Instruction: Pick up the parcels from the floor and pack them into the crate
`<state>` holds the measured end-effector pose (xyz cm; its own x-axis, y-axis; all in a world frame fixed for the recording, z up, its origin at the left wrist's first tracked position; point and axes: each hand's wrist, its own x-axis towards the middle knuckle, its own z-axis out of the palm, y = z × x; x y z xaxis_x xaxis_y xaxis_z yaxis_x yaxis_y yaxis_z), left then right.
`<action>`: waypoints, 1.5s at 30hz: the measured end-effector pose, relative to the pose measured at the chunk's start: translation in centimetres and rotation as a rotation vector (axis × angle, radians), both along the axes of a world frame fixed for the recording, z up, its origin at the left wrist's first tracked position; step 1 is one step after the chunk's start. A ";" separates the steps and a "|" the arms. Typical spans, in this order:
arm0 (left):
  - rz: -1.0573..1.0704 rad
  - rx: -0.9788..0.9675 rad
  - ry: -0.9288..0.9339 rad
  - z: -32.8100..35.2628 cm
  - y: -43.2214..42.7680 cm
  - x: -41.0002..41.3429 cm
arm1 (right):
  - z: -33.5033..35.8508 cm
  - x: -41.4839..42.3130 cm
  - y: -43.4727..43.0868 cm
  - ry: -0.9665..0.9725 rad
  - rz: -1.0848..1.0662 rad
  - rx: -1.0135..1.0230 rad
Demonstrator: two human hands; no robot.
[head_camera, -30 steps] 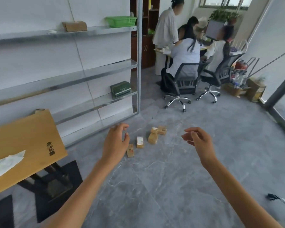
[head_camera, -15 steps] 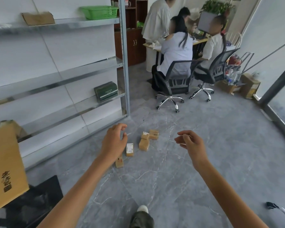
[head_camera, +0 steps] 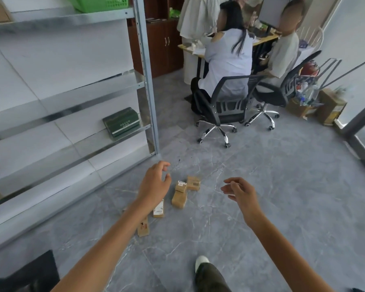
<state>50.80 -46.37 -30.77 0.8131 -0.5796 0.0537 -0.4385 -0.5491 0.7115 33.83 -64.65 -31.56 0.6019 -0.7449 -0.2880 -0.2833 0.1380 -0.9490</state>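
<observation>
The step is the approach: both hands, the left hand [head_camera: 155,186] and the right hand [head_camera: 239,191], hang empty with loose fingers above the parcels [head_camera: 179,199] on the floor [head_camera: 282,186]. Next I think a bend down is needed; no crate is visible.

Only readable thing here is "ONCUR" in pale letters on the green box [head_camera: 121,123] on the shelf [head_camera: 133,131], up around 10 o'clock. The parcels [head_camera: 179,199] on the floor have white labels, but the print is way too small to read.
</observation>
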 end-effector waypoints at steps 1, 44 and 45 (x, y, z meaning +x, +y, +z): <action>-0.002 0.008 0.021 -0.7 -1.6 1.4 | -0.8 1.3 -1.5 0.021 0.004 0.014; 0.512 0.143 0.978 -73.2 -29.9 32.8 | -71.0 42.4 -22.4 0.487 0.208 0.595; 0.556 0.103 0.988 -70.3 -29.9 32.9 | -68.0 42.5 -22.4 0.463 0.178 0.579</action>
